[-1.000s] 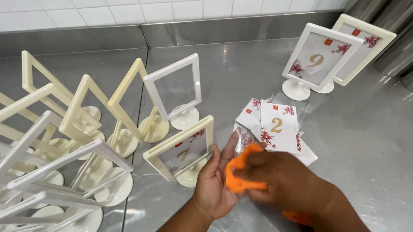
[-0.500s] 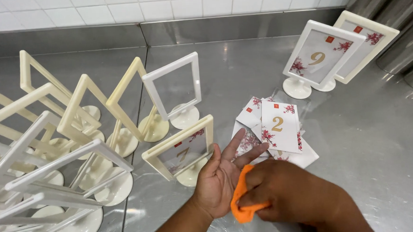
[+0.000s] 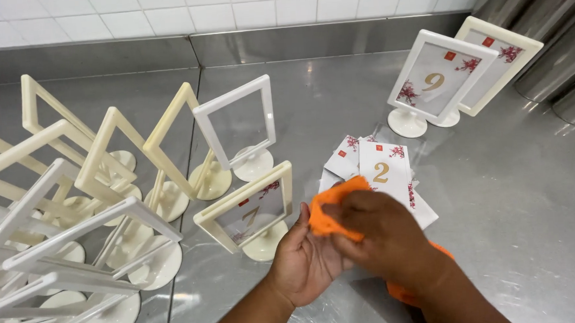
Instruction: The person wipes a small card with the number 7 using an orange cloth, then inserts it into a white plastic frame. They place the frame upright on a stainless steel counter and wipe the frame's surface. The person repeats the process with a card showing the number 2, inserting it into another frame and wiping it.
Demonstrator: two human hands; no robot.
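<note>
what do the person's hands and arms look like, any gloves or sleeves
Both are bare: the left hand and right hand wear no gloves, and no sleeves show on either forearm up to the frame edge. No rings, watch or wristband are visible.

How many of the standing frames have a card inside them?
3: one frame just left of the hands, and two at the back right, a white one overlapping a cream one behind it. The left cluster looks empty, though frames overlap.

Your right hand [image 3: 383,232] pressed an orange cloth [image 3: 332,208] against the open palm of your left hand [image 3: 306,262], above the steel table [image 3: 532,201]. A cream frame [image 3: 247,209] stood just left; numbered cards [image 3: 383,169] lay just behind the cloth.
</note>
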